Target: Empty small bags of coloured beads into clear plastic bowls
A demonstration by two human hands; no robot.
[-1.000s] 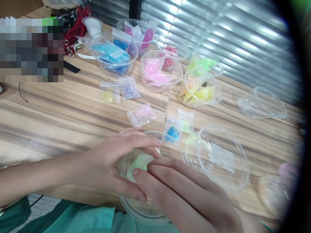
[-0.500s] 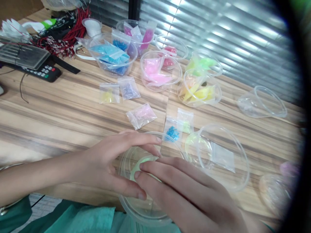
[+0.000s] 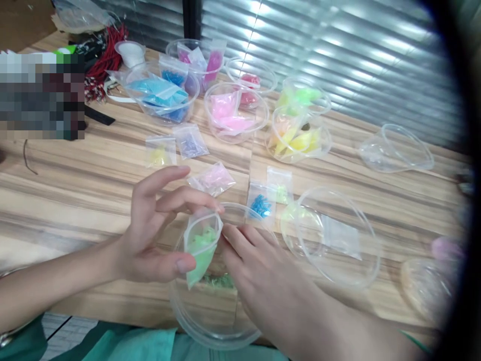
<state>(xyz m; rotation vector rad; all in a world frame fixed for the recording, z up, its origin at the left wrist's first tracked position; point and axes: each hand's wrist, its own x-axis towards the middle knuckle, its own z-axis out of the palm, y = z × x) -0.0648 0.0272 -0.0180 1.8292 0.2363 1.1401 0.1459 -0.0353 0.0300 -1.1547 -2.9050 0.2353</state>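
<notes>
The fingers of the left hand [image 3: 156,233] are spread wide; the thumb and one fingertip meet the left and top edges of the green bag [image 3: 200,255]. The fingers of the right hand [image 3: 268,281] are bunched, closed on the bag's upper right edge; the thumb is hidden. The green bag is tilted, mouth open, above the tub [image 3: 214,338]. Green bits [image 3: 220,281] lie low in the tub, partly covered by the right hand.

Positions about the green bag, 12 o'clock at top of view:
- 11 o'clock: yellow packet [image 3: 160,156].
- 12 o'clock: pink packet [image 3: 216,179], with the violet packet [image 3: 191,142] beyond.
- 2 o'clock: blue packet [image 3: 260,204], touching the pale green packet [image 3: 280,188].
- 3 o'clock: side tub [image 3: 372,271]; whether the white packet [image 3: 341,236] lies inside or behind its wall cannot be told.

The pink tub [image 3: 236,114] and yellow tub [image 3: 298,139] stand farther back on the counter [image 3: 75,195].
</notes>
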